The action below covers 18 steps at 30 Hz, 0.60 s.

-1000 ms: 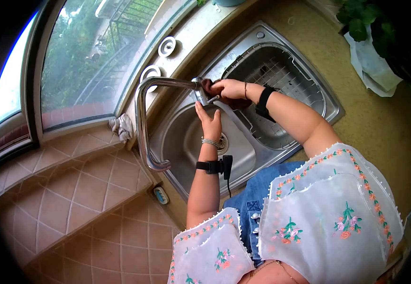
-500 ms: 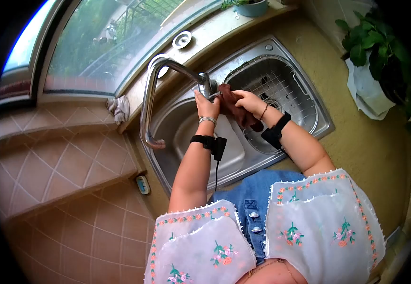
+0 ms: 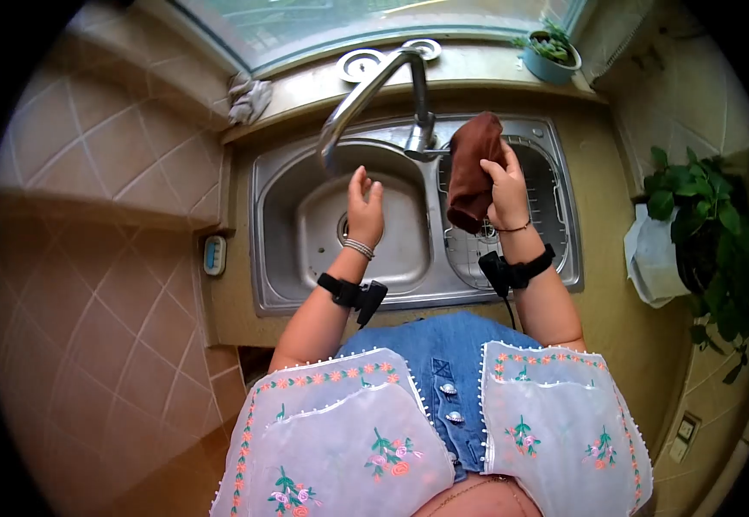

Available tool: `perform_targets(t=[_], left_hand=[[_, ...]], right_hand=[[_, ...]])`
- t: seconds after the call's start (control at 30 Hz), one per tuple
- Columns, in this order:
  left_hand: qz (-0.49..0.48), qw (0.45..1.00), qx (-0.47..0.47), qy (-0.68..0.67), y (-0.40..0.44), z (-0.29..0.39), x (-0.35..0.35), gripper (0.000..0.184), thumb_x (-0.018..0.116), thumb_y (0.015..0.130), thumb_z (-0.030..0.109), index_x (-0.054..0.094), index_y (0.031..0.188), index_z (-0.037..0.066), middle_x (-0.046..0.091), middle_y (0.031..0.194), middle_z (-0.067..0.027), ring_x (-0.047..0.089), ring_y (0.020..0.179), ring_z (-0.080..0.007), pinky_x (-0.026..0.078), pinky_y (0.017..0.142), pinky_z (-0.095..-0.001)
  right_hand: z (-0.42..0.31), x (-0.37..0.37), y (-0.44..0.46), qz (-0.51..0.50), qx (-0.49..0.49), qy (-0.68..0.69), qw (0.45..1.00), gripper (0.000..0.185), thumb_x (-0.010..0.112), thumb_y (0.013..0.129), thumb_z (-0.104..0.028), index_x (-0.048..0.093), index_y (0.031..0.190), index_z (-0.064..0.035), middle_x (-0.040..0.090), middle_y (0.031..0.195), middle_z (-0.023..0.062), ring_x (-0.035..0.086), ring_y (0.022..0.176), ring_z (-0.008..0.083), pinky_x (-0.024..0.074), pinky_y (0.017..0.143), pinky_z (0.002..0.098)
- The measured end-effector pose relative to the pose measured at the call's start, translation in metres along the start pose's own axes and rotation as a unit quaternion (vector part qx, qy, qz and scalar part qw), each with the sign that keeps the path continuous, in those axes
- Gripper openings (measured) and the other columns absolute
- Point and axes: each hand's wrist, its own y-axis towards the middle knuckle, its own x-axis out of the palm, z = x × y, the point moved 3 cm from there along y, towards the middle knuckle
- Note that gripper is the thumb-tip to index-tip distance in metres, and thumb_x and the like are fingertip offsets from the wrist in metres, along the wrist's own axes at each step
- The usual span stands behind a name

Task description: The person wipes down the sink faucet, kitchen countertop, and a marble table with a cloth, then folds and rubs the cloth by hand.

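A reddish-brown cloth [image 3: 475,168] hangs bunched in my right hand [image 3: 511,194], whose thumb presses on its front. It is held over the right basin, close to the lever at the faucet's base. My left hand [image 3: 365,213] is raised above the left basin [image 3: 409,233], holding nothing, with the thumb apart from the fingers. The chrome faucet [image 3: 359,110] arches over the back of that basin, and no water stream shows. Beneath the cloth, the right basin has a wire rack [image 3: 547,202] in it, partly hidden by my hand.
Two round drain strainers [image 3: 360,65] sit on the window ledge, with a crumpled grey rag [image 3: 249,99] to their left and a blue potted plant [image 3: 551,62] to their right. A soap dish [image 3: 214,255] stands left of the sink. A leafy plant [image 3: 698,202] is at the right.
My left hand has come away from the faucet's base to above the left basin. My right hand has lifted the brown cloth more upright. The view has turned and levelled toward the sink.
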Motion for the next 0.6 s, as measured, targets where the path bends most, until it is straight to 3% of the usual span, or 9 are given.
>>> perform_targets(t=[0.1, 0.17, 0.27, 0.3, 0.4, 0.6], left_hand=[[0.031, 0.999, -0.015, -0.032, 0.014, 0.024, -0.008, 0.041, 0.046, 0.09, 0.01, 0.036, 0.128, 0.001, 0.045, 0.126, -0.0123, 0.045, 0.114, -0.0198, 0.035, 0.097, -0.0298], [0.093, 0.992, 0.027, -0.076, 0.013, 0.056, -0.007, 0.036, 0.043, 0.091, 0.007, 0.04, 0.126, 0.0, 0.047, 0.124, -0.0111, 0.046, 0.113, -0.0177, 0.035, 0.097, -0.0284], [0.047, 0.99, 0.104, -0.078, 0.015, 0.08, 0.002, 0.032, 0.041, 0.092, 0.008, 0.045, 0.123, 0.002, 0.052, 0.12, -0.0081, 0.047, 0.111, -0.0151, 0.036, 0.092, -0.0258], [0.027, 0.989, 0.114, -0.093, 0.015, 0.085, 0.008, 0.032, 0.04, 0.091, 0.005, 0.046, 0.121, -0.002, 0.052, 0.119, -0.011, 0.048, 0.111, -0.0161, 0.035, 0.096, -0.026], [-0.008, 0.987, 0.102, -0.121, 0.015, 0.088, 0.024, 0.032, 0.04, 0.092, 0.007, 0.047, 0.121, -0.002, 0.053, 0.118, -0.011, 0.049, 0.11, -0.0154, 0.036, 0.095, -0.0254], [-0.024, 0.991, 0.098, -0.09, 0.022, 0.08, 0.025, 0.032, 0.038, 0.092, 0.007, 0.047, 0.121, -0.003, 0.053, 0.117, -0.0109, 0.049, 0.108, -0.0157, 0.037, 0.093, -0.0255]], right_hand=[[-0.01, 0.025, 0.017, -0.083, -0.131, -0.09, 0.984, 0.048, 0.049, 0.082, -0.001, 0.037, 0.127, 0.0014, 0.048, 0.122, 0.0117, 0.048, 0.109, 0.0199, 0.0386, 0.093, 0.0296], [-0.021, 0.049, 0.022, -0.123, -0.191, -0.158, 0.961, 0.047, 0.052, 0.081, -0.006, 0.04, 0.126, -0.0003, 0.048, 0.12, 0.0129, 0.048, 0.109, 0.0219, 0.0374, 0.094, 0.0307], [-0.003, 0.072, 0.034, -0.17, -0.277, -0.28, 0.903, 0.05, 0.056, 0.075, -0.009, 0.044, 0.123, -0.0018, 0.046, 0.118, 0.0171, 0.046, 0.11, 0.0279, 0.0353, 0.096, 0.0331], [-0.001, 0.083, 0.023, -0.16, -0.311, -0.349, 0.87, 0.05, 0.055, 0.073, -0.008, 0.047, 0.122, -0.0046, 0.042, 0.118, 0.0195, 0.043, 0.111, 0.0325, 0.0346, 0.096, 0.0343], [0.006, 0.09, 0.007, -0.159, -0.361, -0.405, 0.825, 0.047, 0.052, 0.071, -0.003, 0.05, 0.118, -0.0061, 0.04, 0.115, 0.0203, 0.043, 0.107, 0.0361, 0.0366, 0.094, 0.0348], [0.029, 0.088, -0.009, -0.219, -0.348, -0.48, 0.775, 0.044, 0.053, 0.069, 0.003, 0.056, 0.111, -0.0079, 0.044, 0.111, 0.0165, 0.051, 0.096, 0.0345, 0.0448, 0.082, 0.0363]])
